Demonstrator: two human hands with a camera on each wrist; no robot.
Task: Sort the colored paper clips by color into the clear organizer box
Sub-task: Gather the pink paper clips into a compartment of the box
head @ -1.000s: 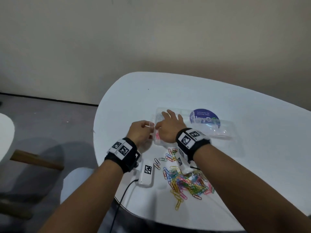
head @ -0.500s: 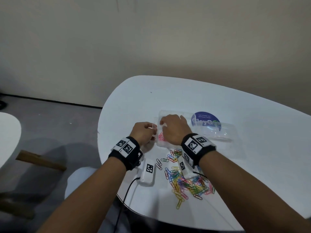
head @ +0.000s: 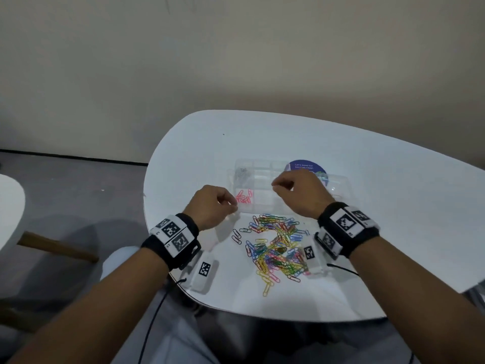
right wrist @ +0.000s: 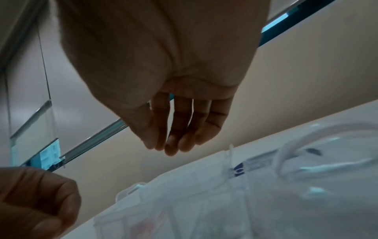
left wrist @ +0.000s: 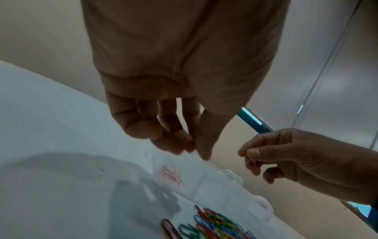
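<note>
White surface [head: 367,206] under a beige wall. Left hand [head: 212,206] sits at the clear organizer box's [head: 262,166] near-left corner, fingertips pinched together; whether on anything, I cannot tell. Pink clips [head: 244,197] lie in the compartment just beside it. Right hand [head: 301,195] hovers over the box, fingers loosely curled, nothing held. The mixed paper clips [head: 275,248] are heaped between both wrists.

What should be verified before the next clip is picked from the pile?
1. Clear organizer box lid open, compartments reachable: ok.
2. Pink clips sit alone in the near-left compartment: ok.
3. Right hand free of any clip: ok; its fingers hang relaxed over the box.
4. Left hand free: cannot tell; its fingertips pinch at the box's near-left corner.
5. Mixed clip pile on the white table, within reach: ok.
</note>
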